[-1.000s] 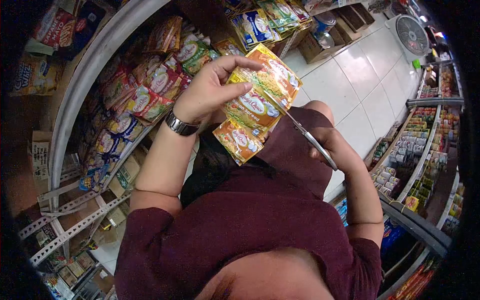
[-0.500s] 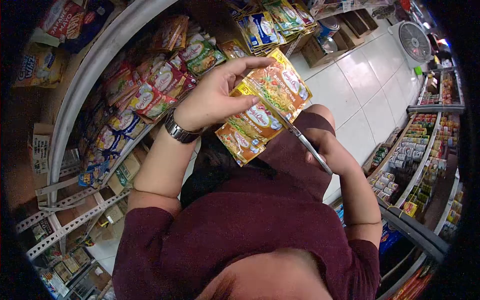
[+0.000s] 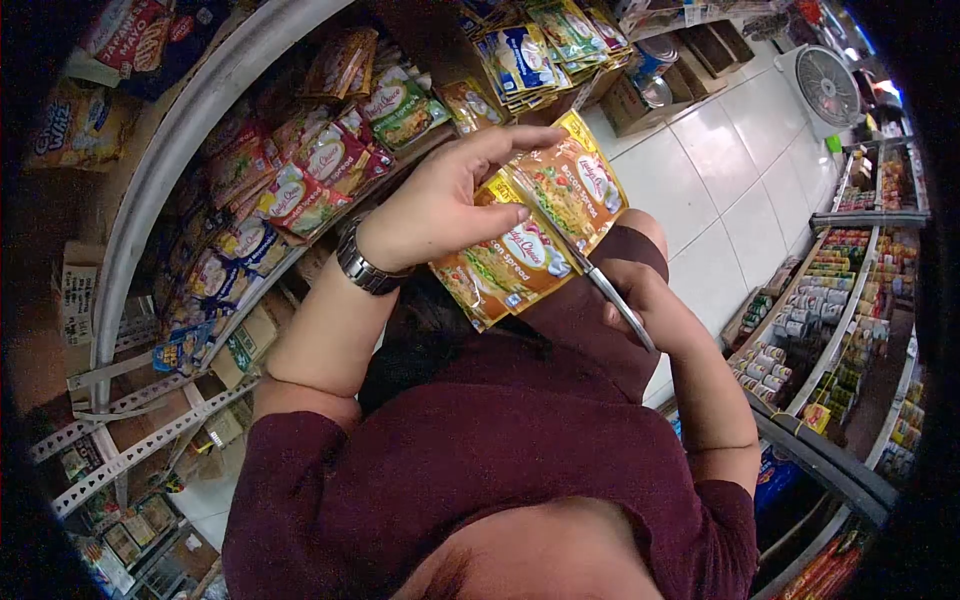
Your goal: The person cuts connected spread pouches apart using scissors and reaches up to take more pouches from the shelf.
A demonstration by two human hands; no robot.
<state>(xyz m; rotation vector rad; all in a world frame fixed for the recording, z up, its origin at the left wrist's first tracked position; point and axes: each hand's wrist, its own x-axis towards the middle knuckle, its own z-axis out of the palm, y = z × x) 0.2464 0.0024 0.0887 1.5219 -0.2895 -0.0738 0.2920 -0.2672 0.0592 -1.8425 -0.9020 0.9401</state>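
My left hand (image 3: 435, 205) is closed on a pair of joined bacon spread sachets (image 3: 485, 272), orange-brown with yellow top edges. Its thumb presses on the near sachet while the fingers reach over the far one. A pair of scissors (image 3: 618, 303) is in my right hand (image 3: 662, 310), whose fingers are wrapped round the handles, partly hidden. The scissors' blades lie at the seam between the two sachets, entering from the lower right. A watch (image 3: 362, 260) is on my left wrist.
Shelves of assorted spread sachets (image 3: 325, 160) stand on the left. More sachets (image 3: 520, 58) are stacked at the top, by a cardboard box (image 3: 630, 108). A fan (image 3: 828, 88) stands on the tiled floor (image 3: 705, 190). Canned goods (image 3: 805, 315) line the right shelves.
My left hand and the sachets have shifted slightly down and tilted a little. The scissors and my right hand have moved slightly left, staying at the seam.
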